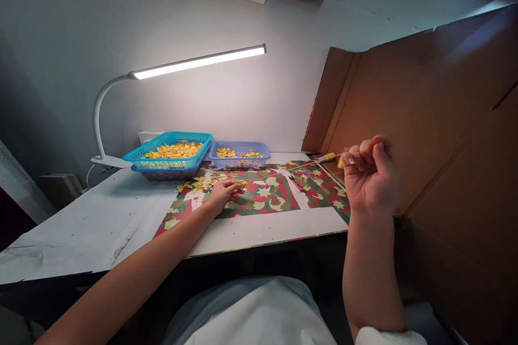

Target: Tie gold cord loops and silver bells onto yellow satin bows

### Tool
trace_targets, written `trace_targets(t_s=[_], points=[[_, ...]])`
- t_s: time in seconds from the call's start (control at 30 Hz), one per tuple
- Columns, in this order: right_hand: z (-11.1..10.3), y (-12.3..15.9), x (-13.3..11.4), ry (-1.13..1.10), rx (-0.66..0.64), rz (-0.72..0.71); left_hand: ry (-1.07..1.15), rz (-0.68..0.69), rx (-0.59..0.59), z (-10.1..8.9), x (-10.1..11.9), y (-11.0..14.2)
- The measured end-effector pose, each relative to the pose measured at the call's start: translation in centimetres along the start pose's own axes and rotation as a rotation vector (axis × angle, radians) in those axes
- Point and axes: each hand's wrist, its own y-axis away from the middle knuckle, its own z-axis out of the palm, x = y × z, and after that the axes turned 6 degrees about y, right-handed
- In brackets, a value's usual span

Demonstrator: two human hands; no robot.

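Observation:
My left hand is low over the patterned sheet, its fingertips closed on a small yellow ribbon-like piece. A thin thread runs taut from there up to my right hand. That hand is raised at the right, well above the table front, its fingers curled and pinching the thread's end. More yellow ribbon-like pieces lie just left of my left hand, with small shiny bits among them. What exactly joins the thread to the piece is too small to tell.
A turquoise basket and a smaller blue basket hold many yellow pieces at the back. Pink-handled snips lie on the patterned sheet. Cardboard walls the right side. A lit lamp hangs above.

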Motion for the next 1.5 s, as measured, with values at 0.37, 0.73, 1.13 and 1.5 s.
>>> trace_targets(t_s=[0.37,0.73,1.13,1.5], points=[[0.7,0.0,0.1,-0.008,0.050,-0.056,-0.046,0.024,0.006,-0.1,-0.5,-0.5],[2.9,1.7,7.3,0.175,-0.056,-0.005,0.038,0.062,-0.099,0.6,0.3,0.5],[0.4,2.5,14.3,0.213,0.066,0.179,-0.073,0.142,-0.157,0.5,-0.3,0.3],[1.3,9.4,20.8,0.693,-0.515,0.432,-0.140,0.116,-0.110,0.7,0.2,1.0]])
